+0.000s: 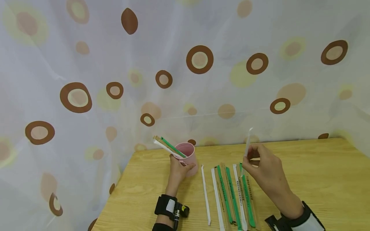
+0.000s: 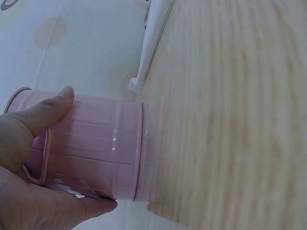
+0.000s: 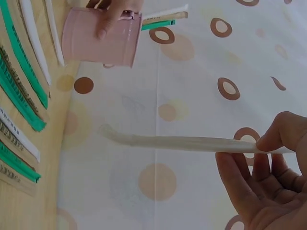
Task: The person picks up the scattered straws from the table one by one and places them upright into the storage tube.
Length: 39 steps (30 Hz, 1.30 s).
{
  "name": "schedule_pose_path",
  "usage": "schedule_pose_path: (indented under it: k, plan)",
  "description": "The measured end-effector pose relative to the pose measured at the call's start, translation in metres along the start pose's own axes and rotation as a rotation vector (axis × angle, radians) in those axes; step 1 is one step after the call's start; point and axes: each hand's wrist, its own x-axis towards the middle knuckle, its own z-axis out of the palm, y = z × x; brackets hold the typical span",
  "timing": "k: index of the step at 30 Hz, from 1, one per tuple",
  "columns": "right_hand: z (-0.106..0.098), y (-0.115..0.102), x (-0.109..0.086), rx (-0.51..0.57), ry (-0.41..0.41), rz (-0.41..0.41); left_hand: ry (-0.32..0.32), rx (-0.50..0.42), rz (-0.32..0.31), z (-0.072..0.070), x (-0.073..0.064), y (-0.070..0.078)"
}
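Note:
My left hand (image 1: 177,170) grips a pink cup (image 1: 192,168) by its handle side; the left wrist view shows thumb and fingers around its wall (image 2: 96,129). White, brown and green paper-wrapped straws (image 1: 170,148) lean out of the cup's mouth to the left. Raised above the table, my right hand (image 1: 268,171) pinches a slim white wrapped straw (image 3: 182,143) between thumb and fingers. One end of that straw's wrapper is bent. Below and beside the right hand lies a row of white, green and brown wrapped straws (image 1: 228,192), with printing on several wrappers.
The wooden table (image 1: 312,179) carries everything. A single white wrapped straw (image 1: 206,195) lies between the cup and the row. Behind the table's far edge hangs a white curtain (image 1: 173,38) patterned with brown and yellow circles. Straps with cameras (image 1: 170,207) sit on both wrists.

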Motion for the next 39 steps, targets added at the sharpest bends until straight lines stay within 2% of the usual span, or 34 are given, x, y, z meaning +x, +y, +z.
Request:
schedule_pose_path:
  k: [5, 8, 13, 18, 21, 25, 28, 31, 34, 39]
  plan:
    - [0.019, 0.001, 0.002, 0.121, 0.018, -0.082, -0.013, -0.002, 0.010, 0.000, 0.005, 0.006]
    - [0.036, -0.001, 0.009, 0.186, 0.009, -0.170, -0.018, -0.021, 0.027, 0.000, 0.007, 0.006]
    - [0.073, -0.012, 0.035, 0.309, 0.009, -0.304, 0.003, -0.029, 0.027, -0.002, 0.004, 0.002]
    - [0.116, -0.029, 0.061, 0.374, 0.002, -0.383, 0.004, -0.043, 0.043, -0.006, 0.002, -0.002]
    - [0.141, -0.037, 0.069, 0.369, -0.041, -0.399, -0.011, -0.031, 0.071, -0.010, -0.001, -0.001]
    - [0.169, -0.042, 0.072, 0.298, -0.155, -0.368, -0.033, -0.017, 0.104, -0.016, -0.009, 0.011]
    - [0.184, -0.041, 0.072, 0.215, -0.258, -0.334, -0.039, -0.017, 0.109, -0.019, -0.016, 0.023]
    - [0.192, -0.036, 0.072, 0.141, -0.333, -0.315, -0.034, -0.020, 0.129, -0.019, -0.019, 0.026]
    - [0.197, -0.030, 0.073, 0.085, -0.363, -0.295, -0.024, -0.032, 0.136, -0.014, -0.015, 0.019]
    - [0.199, -0.019, 0.073, 0.024, -0.376, -0.277, -0.020, -0.011, 0.093, -0.005, -0.003, 0.002]
